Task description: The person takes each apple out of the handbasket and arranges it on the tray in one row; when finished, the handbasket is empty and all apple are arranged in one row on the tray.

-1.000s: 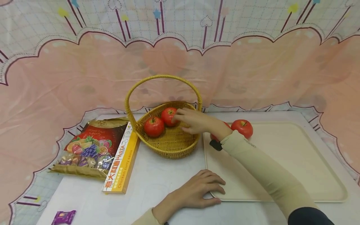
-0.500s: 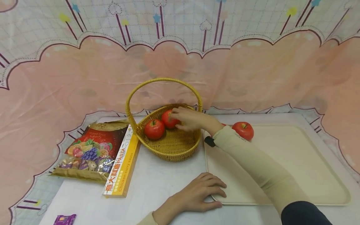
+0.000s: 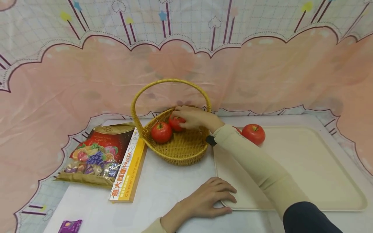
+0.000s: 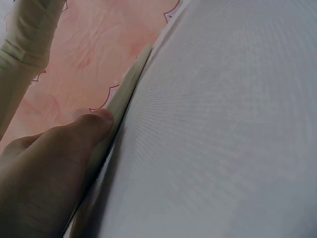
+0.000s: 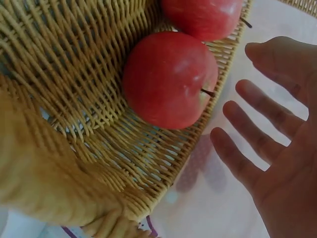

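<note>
Red and glossy, a round apple (image 3: 175, 125) sat toward the back of a golden woven wicker basket (image 3: 182, 160). Over the past second the person's right hand (image 3: 192, 118) had shifted slightly, from this apple's right side to over its top; for the work in hand, that seemed to mean a closer reach but no grip. Seen from the right wrist, its fingers were spread, apart from the apple and holding nothing. A second red apple (image 3: 161, 132) lay just beside the first, nearer the person. Well apart from both, the left hand (image 3: 211, 197) rested with loosely spread fingers at the near left corner of a flat, cream rectangular tray (image 3: 309, 168), its thumb touching the rim, with no apple in its grasp.
</note>
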A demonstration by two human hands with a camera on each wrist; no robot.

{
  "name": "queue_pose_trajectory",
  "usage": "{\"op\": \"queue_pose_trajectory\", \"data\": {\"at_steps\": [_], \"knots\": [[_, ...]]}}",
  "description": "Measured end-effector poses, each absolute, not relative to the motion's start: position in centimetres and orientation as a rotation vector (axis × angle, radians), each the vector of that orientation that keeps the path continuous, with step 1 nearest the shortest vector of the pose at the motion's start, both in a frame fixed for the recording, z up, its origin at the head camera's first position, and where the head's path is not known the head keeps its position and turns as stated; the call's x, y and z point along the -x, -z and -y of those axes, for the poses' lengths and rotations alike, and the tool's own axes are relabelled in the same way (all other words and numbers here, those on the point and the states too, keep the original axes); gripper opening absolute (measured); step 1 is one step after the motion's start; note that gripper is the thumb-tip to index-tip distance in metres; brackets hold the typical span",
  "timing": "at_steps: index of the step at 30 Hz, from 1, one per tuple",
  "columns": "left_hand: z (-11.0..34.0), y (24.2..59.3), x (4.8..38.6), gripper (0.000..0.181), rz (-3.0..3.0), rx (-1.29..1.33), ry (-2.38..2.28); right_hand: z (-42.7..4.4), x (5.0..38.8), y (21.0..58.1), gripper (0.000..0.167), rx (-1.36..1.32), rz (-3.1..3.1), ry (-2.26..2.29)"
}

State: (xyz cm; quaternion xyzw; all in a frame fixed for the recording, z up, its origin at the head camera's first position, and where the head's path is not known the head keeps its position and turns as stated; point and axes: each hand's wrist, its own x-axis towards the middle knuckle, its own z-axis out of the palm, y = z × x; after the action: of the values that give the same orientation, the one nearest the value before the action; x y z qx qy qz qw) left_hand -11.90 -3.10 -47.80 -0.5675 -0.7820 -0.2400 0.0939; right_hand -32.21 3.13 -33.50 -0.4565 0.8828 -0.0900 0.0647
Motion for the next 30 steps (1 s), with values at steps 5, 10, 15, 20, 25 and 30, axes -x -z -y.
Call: {"op": "queue_pose_trajectory", "data": {"at_steps": [5, 10, 15, 20, 25, 30], "knots": [[3.1, 47.8, 11.9, 0.023, 2.330, 1.678, 0.697, -2.6, 33.0, 33.5, 0.032, 1.341, -2.655, 0.262], [3.1, 47.7, 11.8, 0.023, 2.331, 1.681, 0.700, -2.1, 33.7, 33.7, 0.034, 1.286, -2.664, 0.243], [3.1, 47.7, 11.8, 0.023, 2.339, 1.680, 0.689, -1.7, 34.3, 34.3, 0.036, 1.275, -2.658, 0.232], [3.2, 47.8, 11.7, 0.023, 2.337, 1.682, 0.694, -1.3, 34.6, 35.1, 0.038, 1.244, -2.653, 0.209], [3.1, 47.9, 11.7, 0.024, 2.340, 1.686, 0.694, -1.1, 35.1, 35.5, 0.043, 1.192, -2.634, 0.251], [3.2, 47.9, 11.8, 0.025, 2.359, 1.682, 0.676, -0.8, 35.5, 35.7, 0.050, 1.144, -2.612, 0.304]]}}
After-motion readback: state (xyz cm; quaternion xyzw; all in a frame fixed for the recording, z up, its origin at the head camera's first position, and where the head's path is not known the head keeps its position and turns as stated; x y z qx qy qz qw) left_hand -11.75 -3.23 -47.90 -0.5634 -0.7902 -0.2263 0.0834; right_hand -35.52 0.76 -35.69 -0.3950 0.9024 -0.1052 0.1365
